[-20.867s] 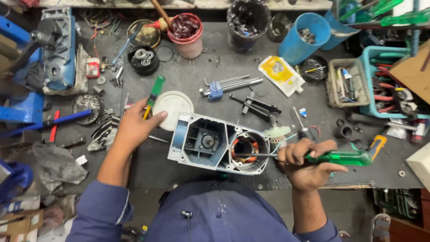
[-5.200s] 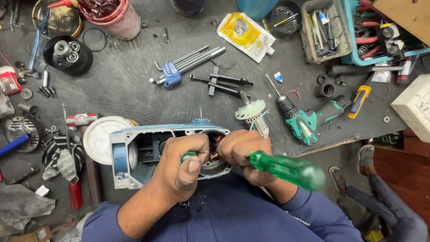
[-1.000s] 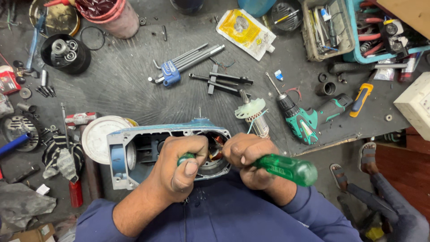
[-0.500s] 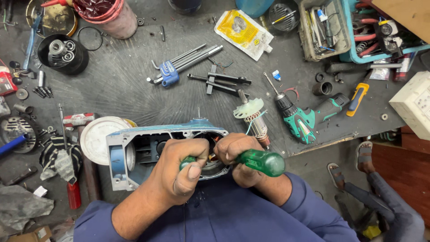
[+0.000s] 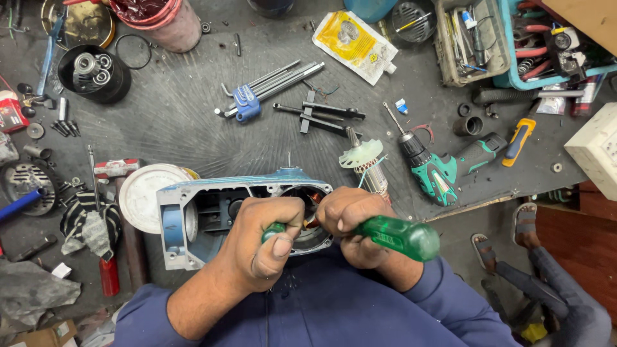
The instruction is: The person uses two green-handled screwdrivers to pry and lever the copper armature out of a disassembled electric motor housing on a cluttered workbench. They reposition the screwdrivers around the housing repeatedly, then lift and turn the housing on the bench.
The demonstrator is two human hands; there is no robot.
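Observation:
A pale blue metal motor housing lies open on the dark workbench right in front of me. My left hand is closed around a small green-handled tool at the housing's round opening. My right hand grips a large green-handled screwdriver whose shaft points left into the same opening; its tip is hidden by my fingers. Both hands touch each other over the copper windings inside.
A motor armature with a white fan and a green cordless drill lie just right of the housing. A blue hex key set, a white lid, tubs and trays of parts crowd the bench. Someone's sandalled feet show below the bench's right edge.
The big screwdriver's handle swung up and left toward the housing, then back out to the right. My left hand has stayed clamped on the small tool.

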